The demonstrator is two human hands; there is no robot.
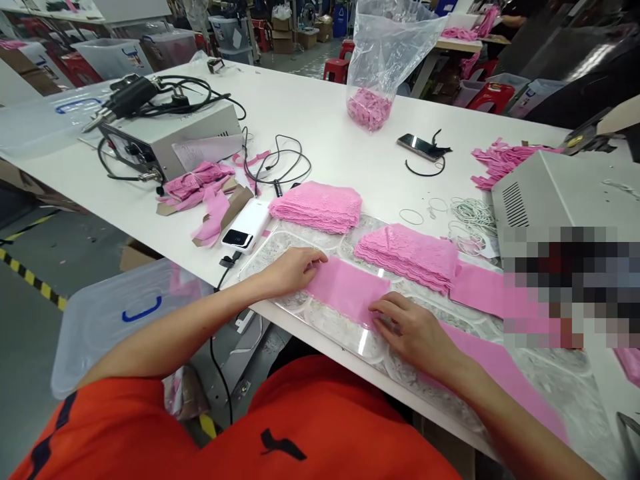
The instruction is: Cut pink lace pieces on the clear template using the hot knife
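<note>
A flat pink fabric piece (347, 288) lies on the clear patterned mat (320, 317) in front of me. My left hand (295, 270) has its fingers curled and closed on the piece's left end. At the right end, the bent fingers and thumb of my right hand (405, 323) close on the edge. Just behind the piece is a stack of scalloped pink fabric (317, 207), with a second scalloped stack (410, 255) to its right. Under my right forearm, a longer pink fabric strip (500, 367) runs toward the lower right, partly hidden.
A white power bank (246, 225) lies left of the mat, near pink scraps (215, 200) and a grey box (175, 140) with cables. Behind are a clear bag (370, 107) of pink pieces and a phone (420, 146). Right stands a grey machine (565, 193) beside elastic cords (473, 217).
</note>
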